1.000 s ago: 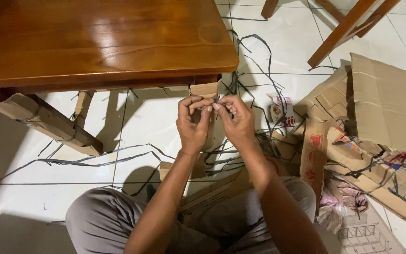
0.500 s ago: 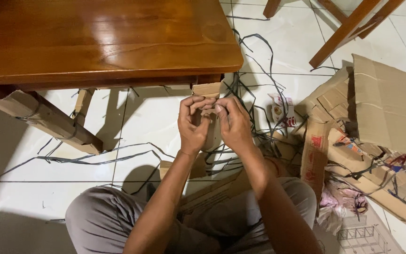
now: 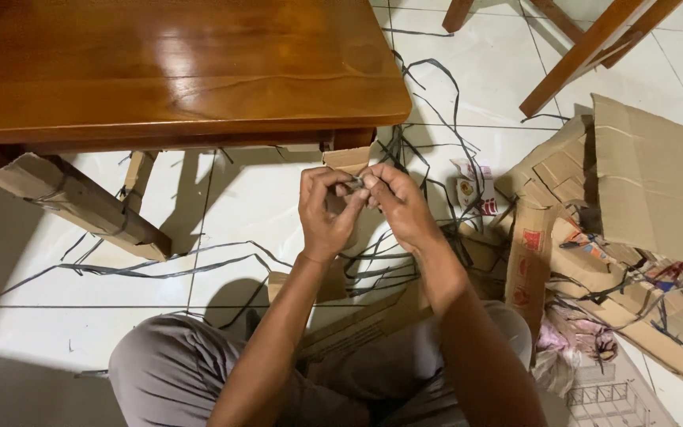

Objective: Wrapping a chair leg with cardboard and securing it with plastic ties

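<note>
A glossy brown wooden bench fills the upper left, with a heap of torn brown cardboard sheets on the white tiled floor to the right and loose dark plastic packing straps trailing across the tiles. In front of the bench's near corner, the cardboard-wrapped leg stands just behind both hands. The left hand and right hand meet fingertip to fingertip, the fingers pinched shut on a small dark bit between them, probably a strap end or clip; it is too small to tell. The step in hand seems to be working that fastening loose, which would call for a firm pinch and a steady pull. Compared with a second ago, the hands sit slightly lower and the right wrist has tilted outward.
</note>
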